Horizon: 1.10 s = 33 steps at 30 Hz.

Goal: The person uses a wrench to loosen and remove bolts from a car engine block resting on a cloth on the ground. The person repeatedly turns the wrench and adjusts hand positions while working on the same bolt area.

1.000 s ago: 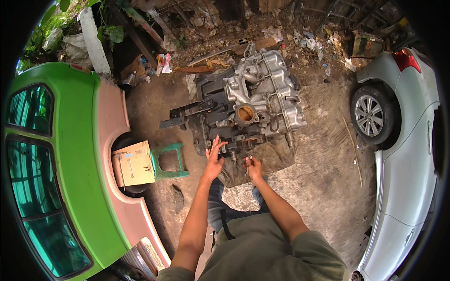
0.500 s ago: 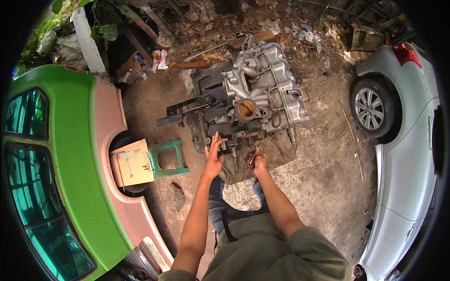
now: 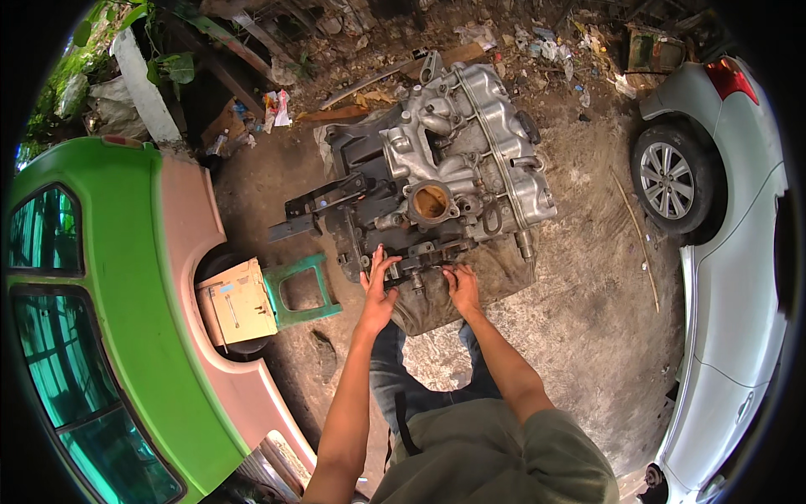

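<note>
A dismantled car engine point(image 3: 460, 160) lies before me, with a silver intake manifold and ribbed metal covers on top. At its near side sits a dark metal bracket point(image 3: 426, 254), above a dirty brown sheet point(image 3: 495, 281). My left hand point(image 3: 379, 292) rests against the engine's near left corner, fingers stretched and apart, with nothing seen in it. My right hand point(image 3: 463, 290) is at the bracket's right part, its fingertips drawn together on something small that they hide. A round throttle opening point(image 3: 431, 202), brown inside, faces up just beyond both hands.
To the left stand a green stool point(image 3: 300, 290) and a cardboard piece point(image 3: 238, 304) with wrenches on it. A green and pink car body point(image 3: 109, 269) fills the left side, a silver car point(image 3: 722, 277) the right. Litter and planks point(image 3: 361, 88) lie behind the engine.
My right hand has moved forward and turned over, bringing its fingertips to the bracket; the small metal piece seen in it before is now hidden. My left hand stays nearly in place.
</note>
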### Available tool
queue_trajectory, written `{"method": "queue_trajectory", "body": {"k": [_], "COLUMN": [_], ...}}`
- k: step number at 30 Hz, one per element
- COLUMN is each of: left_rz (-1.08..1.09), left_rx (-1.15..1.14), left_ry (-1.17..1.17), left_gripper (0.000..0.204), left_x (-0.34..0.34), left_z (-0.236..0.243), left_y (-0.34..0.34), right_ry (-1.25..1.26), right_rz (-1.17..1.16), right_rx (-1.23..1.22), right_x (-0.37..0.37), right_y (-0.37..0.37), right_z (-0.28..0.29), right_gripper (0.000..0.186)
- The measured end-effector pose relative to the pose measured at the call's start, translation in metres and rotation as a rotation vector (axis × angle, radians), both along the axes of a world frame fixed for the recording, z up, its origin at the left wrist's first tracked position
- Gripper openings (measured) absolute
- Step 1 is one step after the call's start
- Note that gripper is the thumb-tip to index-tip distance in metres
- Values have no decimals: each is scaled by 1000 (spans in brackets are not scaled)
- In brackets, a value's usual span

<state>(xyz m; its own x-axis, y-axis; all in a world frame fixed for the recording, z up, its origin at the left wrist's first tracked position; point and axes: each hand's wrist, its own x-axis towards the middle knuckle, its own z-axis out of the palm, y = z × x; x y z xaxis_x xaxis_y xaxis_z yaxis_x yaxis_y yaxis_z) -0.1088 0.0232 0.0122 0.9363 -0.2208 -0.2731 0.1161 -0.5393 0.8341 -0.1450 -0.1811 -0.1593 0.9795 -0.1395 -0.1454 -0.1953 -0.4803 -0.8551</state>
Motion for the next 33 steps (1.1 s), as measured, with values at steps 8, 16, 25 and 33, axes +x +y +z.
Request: {"method": "queue_trajectory", "body": {"k": [8,16,25,33], "left_rz": [26,44,53,68], "left_rx": [-1,10,9,20], "left_ry": [-16,-50,-70,-85], "left_gripper": [72,72,72,73], "left_x": [-2,-4,-5,-6], "left_z": [1,-2,1,-4], "left_y": [-4,-6,-9,-11], "right_ry": [-264,-234,-30,-174], "right_rz": [-29,-61,-307,-143], "right_rx": [-141,-148,304,79], "right_x": [11,10,12,12], "right_y": [2,6,26,8], "right_z": [-1,-9,-3,12], "right_gripper": [13,13,11,12]}}
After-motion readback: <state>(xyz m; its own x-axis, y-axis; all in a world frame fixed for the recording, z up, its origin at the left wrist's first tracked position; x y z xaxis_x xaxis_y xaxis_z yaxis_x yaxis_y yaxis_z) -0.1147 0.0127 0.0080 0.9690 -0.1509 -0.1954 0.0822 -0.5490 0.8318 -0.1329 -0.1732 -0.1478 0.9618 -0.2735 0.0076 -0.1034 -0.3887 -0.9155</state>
